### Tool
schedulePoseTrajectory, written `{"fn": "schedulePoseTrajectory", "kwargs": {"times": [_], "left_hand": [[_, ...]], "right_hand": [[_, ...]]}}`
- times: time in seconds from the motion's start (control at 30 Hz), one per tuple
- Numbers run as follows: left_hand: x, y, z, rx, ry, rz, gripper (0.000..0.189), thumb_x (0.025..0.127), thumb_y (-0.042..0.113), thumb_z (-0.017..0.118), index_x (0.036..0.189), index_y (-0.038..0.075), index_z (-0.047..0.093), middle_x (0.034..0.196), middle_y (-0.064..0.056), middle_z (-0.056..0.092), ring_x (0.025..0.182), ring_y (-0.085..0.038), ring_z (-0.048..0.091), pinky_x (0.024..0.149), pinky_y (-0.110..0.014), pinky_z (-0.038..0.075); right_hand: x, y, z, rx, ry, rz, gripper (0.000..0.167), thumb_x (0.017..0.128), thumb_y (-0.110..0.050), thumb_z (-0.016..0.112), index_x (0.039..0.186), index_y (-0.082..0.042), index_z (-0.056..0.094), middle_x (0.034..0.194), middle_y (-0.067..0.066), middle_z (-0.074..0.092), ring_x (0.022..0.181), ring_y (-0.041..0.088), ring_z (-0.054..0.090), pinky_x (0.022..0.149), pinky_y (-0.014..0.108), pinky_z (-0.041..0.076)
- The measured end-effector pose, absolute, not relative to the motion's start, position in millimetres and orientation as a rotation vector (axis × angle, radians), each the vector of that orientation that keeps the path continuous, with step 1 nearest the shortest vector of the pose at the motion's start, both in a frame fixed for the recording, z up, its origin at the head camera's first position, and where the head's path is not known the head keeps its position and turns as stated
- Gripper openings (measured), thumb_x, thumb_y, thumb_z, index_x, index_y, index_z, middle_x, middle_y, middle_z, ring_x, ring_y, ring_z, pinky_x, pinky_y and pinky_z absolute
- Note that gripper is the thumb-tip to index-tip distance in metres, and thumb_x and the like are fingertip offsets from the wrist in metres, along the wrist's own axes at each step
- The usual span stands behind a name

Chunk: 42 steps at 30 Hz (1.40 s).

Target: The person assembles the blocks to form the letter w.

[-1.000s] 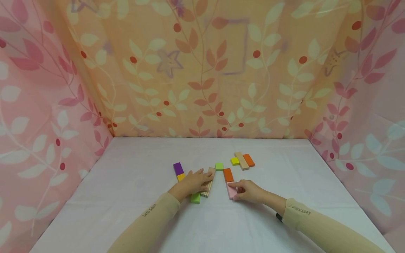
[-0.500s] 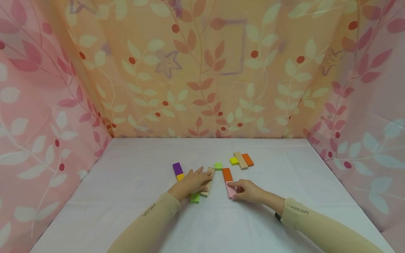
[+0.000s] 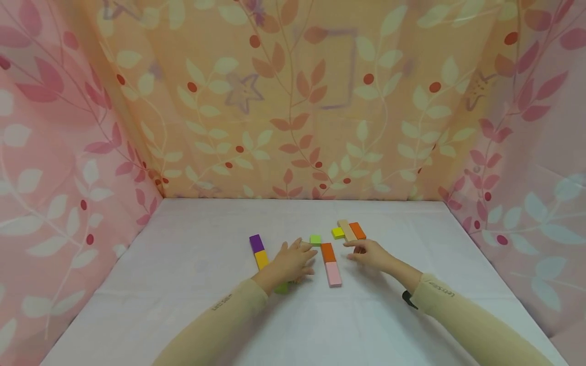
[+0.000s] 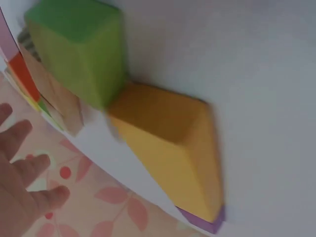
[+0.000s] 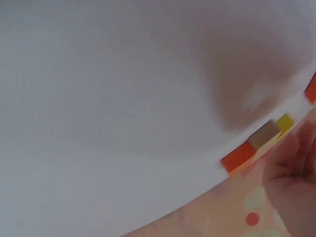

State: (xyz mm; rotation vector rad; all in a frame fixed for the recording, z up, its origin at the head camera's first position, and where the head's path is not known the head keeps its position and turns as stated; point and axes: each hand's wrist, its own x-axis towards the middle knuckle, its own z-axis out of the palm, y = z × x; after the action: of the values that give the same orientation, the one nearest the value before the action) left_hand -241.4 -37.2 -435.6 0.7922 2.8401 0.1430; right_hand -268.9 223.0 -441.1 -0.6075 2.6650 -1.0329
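My left hand [image 3: 289,262] hovers with fingers spread over a wooden block [image 4: 54,91], which it mostly hides in the head view. Beside it are a green block [image 4: 86,47], a yellow-orange block [image 3: 261,260] and a purple block [image 3: 257,243], joined end to end in a slanted line. My right hand [image 3: 373,255] is raised off the table, fingers loosely bent and holding nothing, close in front of a plain wooden block [image 3: 346,230]. To its left lie a pink block [image 3: 333,275] and an orange block [image 3: 328,252], end to end. A small light green block [image 3: 315,239] sits at their upper left.
At the back right, a small yellow block [image 3: 338,233] and a second orange block [image 3: 357,230] flank the plain wooden block. A white cloth covers the table [image 3: 183,284]. Patterned curtains [image 3: 293,101] stand behind and at both sides.
My right hand has let go of the pink block and moved up and right towards the back group. My left hand has lifted slightly from the wooden block and shifted right.
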Motion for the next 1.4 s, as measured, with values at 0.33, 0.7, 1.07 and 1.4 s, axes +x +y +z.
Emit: {"fn": "schedulePoseTrajectory", "kwargs": {"times": [0.33,0.7,1.07,1.4], "left_hand": [[-245.1,5.2,-445.7,0.694,2.963,0.003,0.067,0.089,0.063,0.054,0.144,0.025,0.05,0.152,0.003,0.04,0.143,-0.034,0.026,0.108,-0.061,0.027],[-243.9,19.1,-445.5,0.7,2.991,-0.191,0.066,0.084,0.067,0.056,0.139,0.03,0.056,0.147,0.008,0.046,0.14,-0.029,0.034,0.106,-0.062,0.029],[-246.6,23.0,-452.3,0.701,3.012,-0.271,0.066,0.083,0.068,0.055,0.139,0.032,0.056,0.146,0.009,0.048,0.139,-0.026,0.036,0.104,-0.061,0.031],[-245.5,23.2,-452.1,0.659,3.005,-0.232,0.066,0.083,0.067,0.057,0.139,0.031,0.055,0.146,0.009,0.047,0.14,-0.025,0.036,0.105,-0.057,0.03]], "right_hand": [[-317.3,223.1,-445.5,-0.547,3.005,-0.658,0.053,0.09,-0.027,0.07,0.136,-0.006,0.056,0.144,0.03,0.036,0.128,0.054,0.03,0.095,0.069,0.029],[-339.6,204.0,-454.6,-0.507,2.919,-0.503,0.057,0.09,-0.031,0.069,0.14,-0.01,0.052,0.151,0.028,0.027,0.137,0.055,0.016,0.1,0.075,0.019],[-336.2,198.3,-455.2,-0.507,2.996,-0.598,0.049,0.086,-0.027,0.074,0.126,-0.002,0.062,0.143,0.03,0.038,0.132,0.052,0.027,0.097,0.069,0.029],[-310.4,206.4,-442.6,-0.361,2.804,-1.237,0.037,0.079,-0.006,0.08,0.106,0.008,0.058,0.096,0.017,0.064,0.09,0.029,0.057,0.081,0.039,0.049]]}}
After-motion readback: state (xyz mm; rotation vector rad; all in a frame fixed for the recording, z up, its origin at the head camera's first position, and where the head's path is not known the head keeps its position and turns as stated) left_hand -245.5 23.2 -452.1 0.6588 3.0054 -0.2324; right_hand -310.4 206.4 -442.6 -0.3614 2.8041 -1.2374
